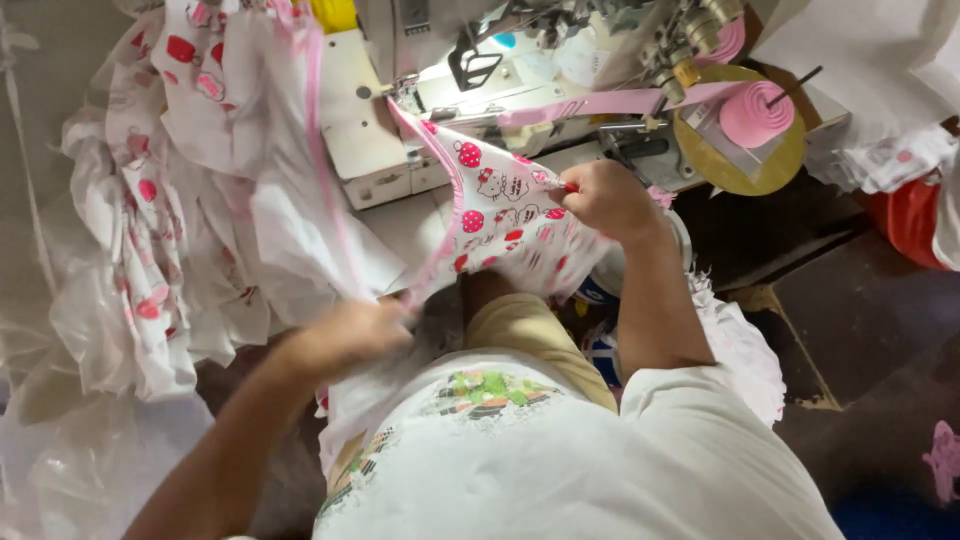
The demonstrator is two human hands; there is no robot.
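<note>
A white fabric piece [495,215] printed with red and pink cartoon shapes and edged in pink trim stretches from the sewing machine [440,90] toward my lap. My right hand [605,198] pinches its right edge near the machine's needle area. My left hand [350,335] grips the lower end of the same piece, close to my body. The fabric is pulled taut between both hands.
A big heap of the same printed fabric [170,190] hangs at the left. A roll of pink binding tape [757,115] sits on a round yellow disc [785,160] at the right, its tape feeding the machine. A red container [905,220] stands far right.
</note>
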